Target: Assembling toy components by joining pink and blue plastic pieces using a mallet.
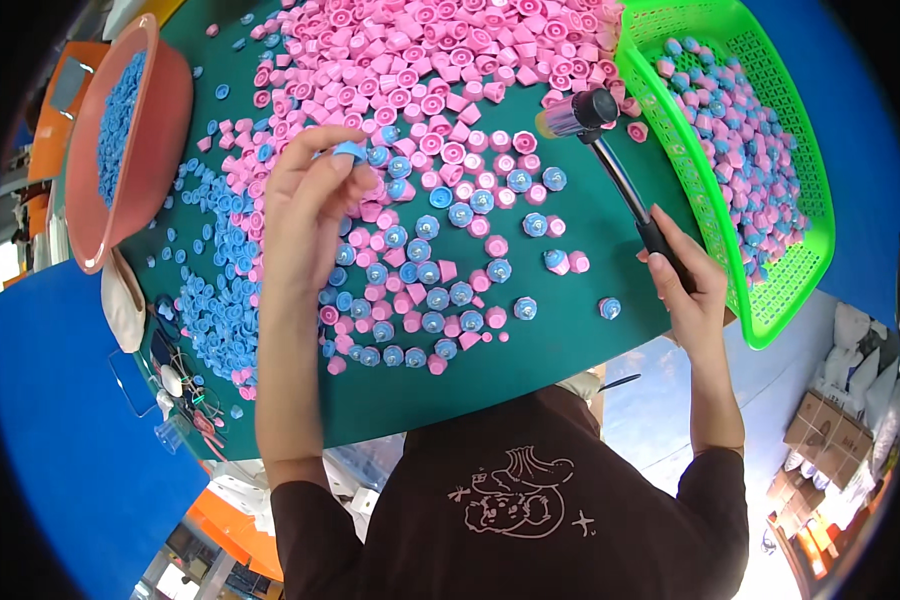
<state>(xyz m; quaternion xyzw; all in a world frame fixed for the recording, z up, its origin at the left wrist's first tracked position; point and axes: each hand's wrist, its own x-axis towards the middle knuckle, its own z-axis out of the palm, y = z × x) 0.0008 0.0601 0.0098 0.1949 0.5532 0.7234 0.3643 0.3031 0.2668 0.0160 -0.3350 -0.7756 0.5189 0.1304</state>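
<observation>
My brown shirt faces the tabletop, above which my left hand pinches a blue cap and my right hand grips a hammer; joined pieces lie in the green basket, many pink cups apparently remaining uncapped.

Bright, fairly even light falls on the green surface, where colours look vivid and shadows are soft and faint. Above the surface, a narrow white glint runs along the metal shaft of the hammer; tiny sparkles show on the blue caps lying on it. Well below the surface's right end, a patch of light burns out to white, and a smaller glare sits far left of it. The surface's near edge looks bowed by fisheye distortion. Farthest from it, details soften, and black darkens all 4 corners.
</observation>
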